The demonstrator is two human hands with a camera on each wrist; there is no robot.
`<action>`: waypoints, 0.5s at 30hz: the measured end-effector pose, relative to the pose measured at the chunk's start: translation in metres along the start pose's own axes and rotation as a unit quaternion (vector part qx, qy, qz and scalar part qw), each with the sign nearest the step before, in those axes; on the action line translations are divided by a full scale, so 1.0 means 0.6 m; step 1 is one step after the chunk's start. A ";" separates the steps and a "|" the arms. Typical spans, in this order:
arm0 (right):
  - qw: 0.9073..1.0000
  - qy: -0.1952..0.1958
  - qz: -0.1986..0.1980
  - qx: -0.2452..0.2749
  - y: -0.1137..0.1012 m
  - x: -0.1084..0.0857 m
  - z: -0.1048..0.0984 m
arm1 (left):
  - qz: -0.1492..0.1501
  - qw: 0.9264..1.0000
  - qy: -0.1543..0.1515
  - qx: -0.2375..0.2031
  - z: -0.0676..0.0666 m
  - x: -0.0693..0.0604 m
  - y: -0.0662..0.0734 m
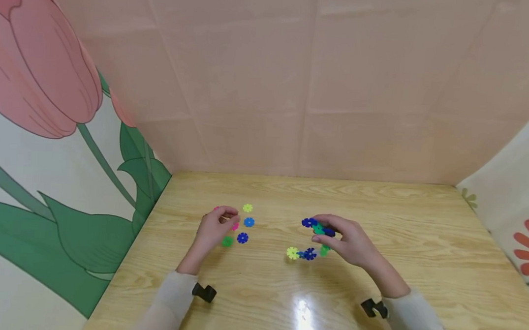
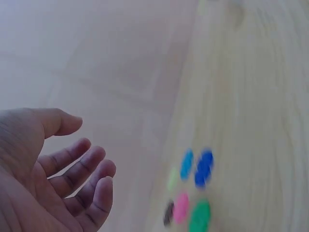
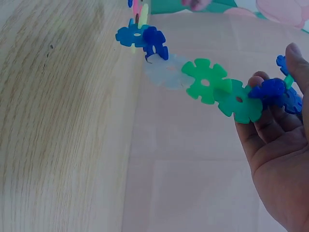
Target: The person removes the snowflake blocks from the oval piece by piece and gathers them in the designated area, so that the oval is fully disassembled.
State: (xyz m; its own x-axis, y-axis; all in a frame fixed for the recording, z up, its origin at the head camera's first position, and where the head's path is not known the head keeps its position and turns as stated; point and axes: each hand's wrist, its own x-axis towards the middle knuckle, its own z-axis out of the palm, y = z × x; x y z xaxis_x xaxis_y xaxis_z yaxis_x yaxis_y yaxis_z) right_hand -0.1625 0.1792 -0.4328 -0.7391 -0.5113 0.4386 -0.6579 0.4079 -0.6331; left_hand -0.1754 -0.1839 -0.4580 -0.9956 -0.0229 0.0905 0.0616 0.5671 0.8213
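My right hand (image 1: 350,237) grips a chain of interlocked plastic snowflake discs by its dark blue discs (image 3: 273,92). From there the chain runs through green discs (image 3: 205,82), a clear whitish disc (image 3: 168,71) and blue discs to a yellow disc (image 1: 292,253) at its end. My left hand (image 1: 213,227) hovers over loose discs at the left, fingers loosely bent, nothing between them in the left wrist view. Near it lie a yellow disc (image 1: 247,208), a light blue disc (image 1: 249,222), a dark blue disc (image 1: 242,238), a green disc (image 1: 227,241) and a partly hidden pink disc (image 1: 234,226).
Under both hands is a light wooden table (image 1: 259,293). A pink cloth (image 1: 250,85) hangs behind its far edge, with flower-printed cloth on both sides. A dark disc (image 2: 168,212), blurred in the left wrist view, lies beside the pink one.
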 end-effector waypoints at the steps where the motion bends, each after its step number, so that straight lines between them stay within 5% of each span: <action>1: 1.000 0.001 0.001 0.000 0.000 0.000 0.001 | 0.007 1.000 -0.006 -0.011 0.004 -0.002 0.010; 9: 1.000 0.012 0.024 0.007 -0.006 0.001 0.006 | 0.081 0.992 -0.027 -0.089 0.038 -0.021 0.080; 15: 0.999 0.016 0.029 0.014 -0.009 -0.001 0.009 | 0.112 0.987 -0.053 -0.106 0.065 -0.035 0.118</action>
State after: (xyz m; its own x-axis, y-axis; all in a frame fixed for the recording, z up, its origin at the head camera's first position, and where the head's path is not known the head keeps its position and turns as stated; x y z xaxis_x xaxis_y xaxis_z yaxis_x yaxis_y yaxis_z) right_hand -0.1580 0.1734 -0.4329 -0.7807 -0.4629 0.4198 -0.6093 0.4153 -0.6755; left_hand -0.1527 -0.1110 -0.4238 -0.9566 0.1758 0.2323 0.2824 0.3640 0.8876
